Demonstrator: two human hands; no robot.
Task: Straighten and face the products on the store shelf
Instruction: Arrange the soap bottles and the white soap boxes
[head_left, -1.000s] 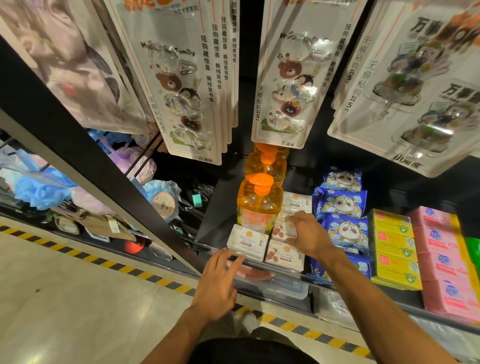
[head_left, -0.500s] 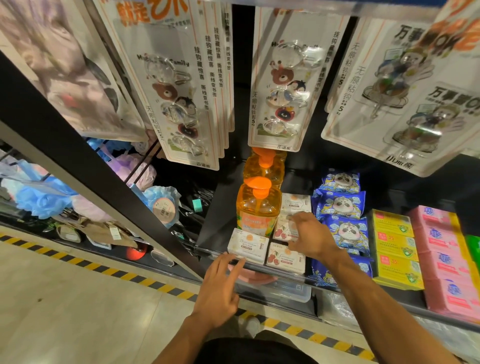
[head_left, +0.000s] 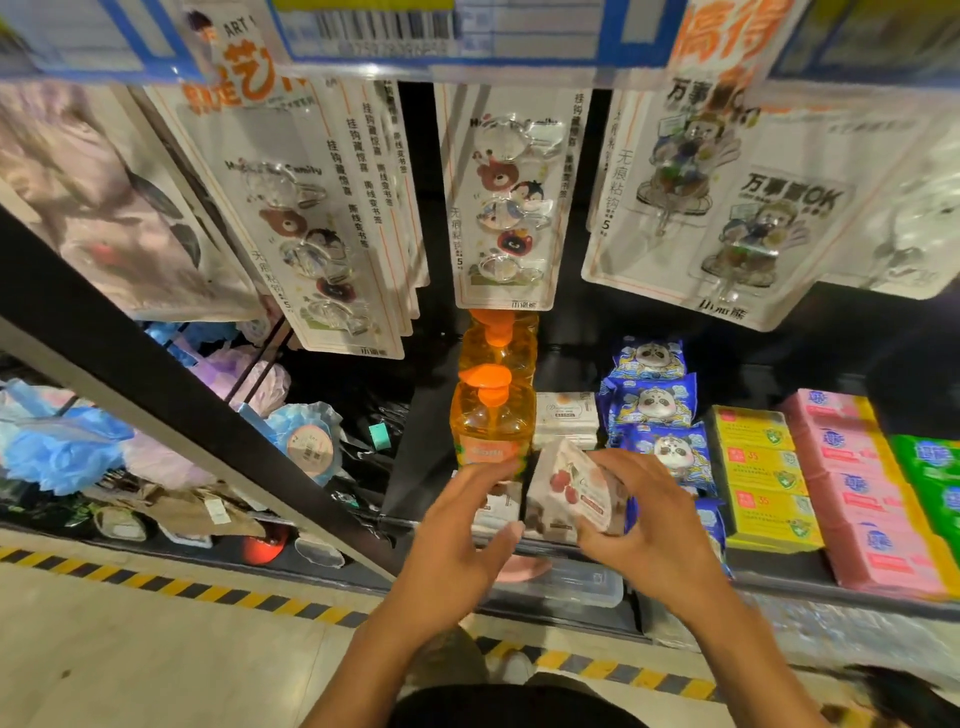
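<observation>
My right hand (head_left: 647, 525) grips a small white soap box with red cherries (head_left: 571, 486), lifted and tilted above the front of the black shelf (head_left: 426, 426). My left hand (head_left: 462, 540) reaches in beside it with fingers spread, its fingertips over the white soap boxes (head_left: 498, 512) lying at the shelf front; whether they touch is unclear. An orange pump bottle (head_left: 491, 421) stands just behind, a second orange bottle (head_left: 498, 338) behind that. More white soap boxes (head_left: 566, 413) lie to the right of the bottles.
Blue panda wipe packs (head_left: 654, 410), yellow boxes (head_left: 758, 467), pink packs (head_left: 852, 488) and green packs (head_left: 930, 462) fill the shelf to the right. Carded hook packs (head_left: 498, 208) hang above. Bath puffs (head_left: 62, 447) sit in the left bay. A striped floor line (head_left: 156, 587) runs below.
My right hand has lifted a cherry soap box off the shelf and tilted it up. My left hand has moved up from the shelf edge towards the boxes. The view has tilted upward.
</observation>
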